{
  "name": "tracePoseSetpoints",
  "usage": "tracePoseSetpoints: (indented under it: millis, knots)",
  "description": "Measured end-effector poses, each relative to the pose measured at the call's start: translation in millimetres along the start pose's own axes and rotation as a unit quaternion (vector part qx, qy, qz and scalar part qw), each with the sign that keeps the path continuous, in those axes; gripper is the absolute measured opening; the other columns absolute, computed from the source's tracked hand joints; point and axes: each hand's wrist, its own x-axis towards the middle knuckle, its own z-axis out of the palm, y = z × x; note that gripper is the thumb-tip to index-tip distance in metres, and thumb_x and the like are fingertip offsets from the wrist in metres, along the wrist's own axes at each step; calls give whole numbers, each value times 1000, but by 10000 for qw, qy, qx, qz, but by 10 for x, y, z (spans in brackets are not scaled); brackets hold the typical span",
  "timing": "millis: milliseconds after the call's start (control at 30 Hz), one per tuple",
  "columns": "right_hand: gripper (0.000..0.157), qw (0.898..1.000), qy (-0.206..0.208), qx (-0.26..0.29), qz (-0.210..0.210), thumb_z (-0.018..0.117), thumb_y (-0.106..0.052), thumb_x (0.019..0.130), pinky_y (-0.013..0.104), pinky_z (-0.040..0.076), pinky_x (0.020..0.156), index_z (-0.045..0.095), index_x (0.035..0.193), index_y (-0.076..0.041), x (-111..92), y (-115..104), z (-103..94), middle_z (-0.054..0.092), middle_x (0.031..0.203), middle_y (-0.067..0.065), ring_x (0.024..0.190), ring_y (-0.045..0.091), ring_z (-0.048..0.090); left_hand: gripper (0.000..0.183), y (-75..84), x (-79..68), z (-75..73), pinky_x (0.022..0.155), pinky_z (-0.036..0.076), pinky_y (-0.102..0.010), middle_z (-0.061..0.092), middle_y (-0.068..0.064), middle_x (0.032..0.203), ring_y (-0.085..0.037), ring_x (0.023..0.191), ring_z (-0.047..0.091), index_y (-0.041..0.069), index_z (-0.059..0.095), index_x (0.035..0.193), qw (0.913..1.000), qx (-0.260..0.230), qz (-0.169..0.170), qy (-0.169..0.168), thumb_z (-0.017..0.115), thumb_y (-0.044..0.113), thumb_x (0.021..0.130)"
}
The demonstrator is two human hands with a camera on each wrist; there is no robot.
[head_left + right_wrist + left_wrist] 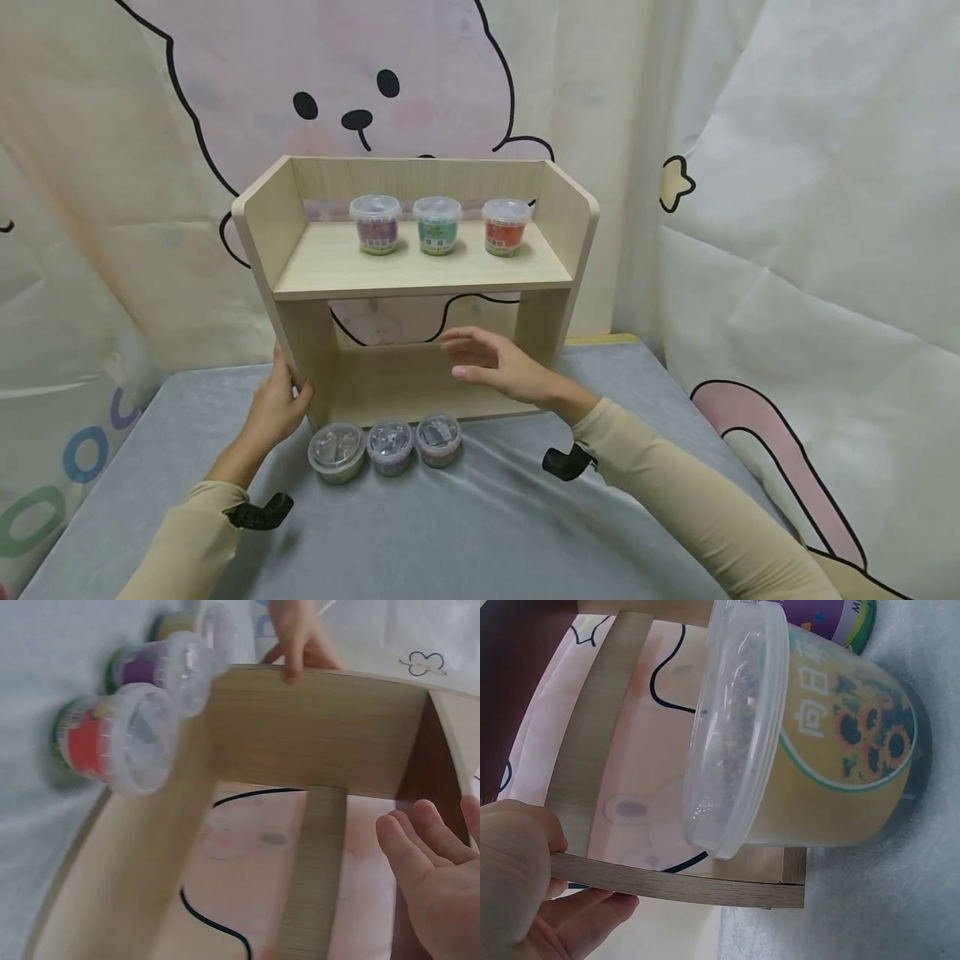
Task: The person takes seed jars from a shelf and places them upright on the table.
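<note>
While the left hand [276, 402] grasps the front edge of the wooden shelf's left side, its grip closed with the thumb on the inner face and fingers outside, the right hand [504, 367] has a released grip, fingers loosely extended and holding nothing. It hovers before the lower opening of the wooden shelf [423, 277]; whether any fingertip brushes the wood is hard to judge from these angles.

The two-tier shelf stands upright on the blue-grey desk [360, 550]. On its upper tier, spaced apart, sit a purple cup [377, 228], a green cup [437, 230] and a red cup [505, 232], all lidded. On the desk, just before the shelf's lower front edge, a yellow tub [836, 750] with a sunflower label, a purple tub [390, 450] and a red tub [439, 442] stand side by side, lids on. Behind hangs a pale backdrop [585, 100] with a cartoon bear.
</note>
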Motion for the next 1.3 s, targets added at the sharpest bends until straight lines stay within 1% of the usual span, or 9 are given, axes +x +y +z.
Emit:
tracePoseSetpoints:
  millis: [200, 433, 600, 700, 800, 933, 1033, 1200, 1300]
  knots:
    - [55, 9995, 62, -16, -295, 60, -13, 99, 39, 49, 109, 41, 149, -2, 64, -196, -77, 51, 148, 20, 138, 34, 51, 85, 5, 2, 6, 79, 50, -66, 66, -40, 107, -57, 96, 66, 3, 6, 159, 10000, -5, -62, -48, 57, 0, 91]
    - [58, 9987, 192, -66, -465, 59, -17, 99, 41, 49, 109, 39, 150, 0, 139, -417, -204, 48, 152, 20, 139, 34, 50, 86, 3, 17, 14, 77, 50, -65, 65, -39, 105, -54, 92, 66, 6, 6, 159, 10000, -21, -38, 6, 58, 1, 90]
    - [64, 9982, 359, -35, -486, 61, -28, 97, 47, 44, 114, 39, 151, -3, 192, -555, -335, 47, 153, 23, 142, 36, 47, 84, -5, 9, 9, 78, 49, -66, 66, -40, 106, -56, 94, 66, 4, 8, 158, 10000, -20, -23, 14, 58, 0, 90]
    - [69, 9978, 462, 13, -469, 63, -35, 96, 50, 40, 116, 38, 151, -3, 211, -602, -416, 46, 154, 23, 145, 38, 43, 84, -6, 3, 7, 76, 50, -65, 66, -39, 105, -55, 91, 67, 5, 7, 158, 10000, -14, -38, -32, 57, 0, 91]
    - [70, 9976, 549, 31, -430, 62, -34, 96, 51, 39, 117, 36, 152, -2, 230, -638, -500, 44, 155, 24, 146, 38, 42, 85, -6, -1, 10, 75, 50, -64, 66, -38, 104, -54, 90, 67, 5, 6, 159, 10000, -25, -46, -52, 57, 0, 91]
    - [61, 9956, 841, 104, -396, 55, -19, 98, 49, 40, 117, 35, 153, -2, 247, -692, -635, 42, 156, 23, 146, 38, 41, 85, -2, -8, 17, 75, 50, -64, 66, -38, 103, -53, 89, 66, 5, 7, 159, 10000, -36, -38, -27, 57, 0, 90]
    - [55, 9917, 1190, 274, -401, 51, -13, 100, 48, 38, 119, 36, 152, -1, 253, -717, -750, 44, 155, 22, 146, 39, 40, 84, 4, -16, 17, 77, 50, -65, 66, -39, 105, -54, 91, 66, 4, 8, 158, 10000, -37, -37, 5, 57, 0, 90]
    - [52, 9823, 1803, 431, -282, 50, -16, 102, 51, 30, 123, 38, 150, 0, 258, -699, -933, 44, 154, 23, 147, 34, 40, 83, 6, -14, 17, 78, 50, -66, 65, -40, 107, -57, 95, 66, 3, 9, 157, 10000, -28, -8, 44, 57, -1, 90]
    - [53, 9761, 2134, 374, -175, 51, -19, 102, 51, 31, 123, 37, 150, 0, 271, -677, -1003, 42, 154, 23, 147, 32, 39, 84, 6, -10, 17, 77, 50, -66, 65, -40, 106, -57, 95, 66, 4, 9, 158, 10000, -32, -2, 47, 58, -1, 90]
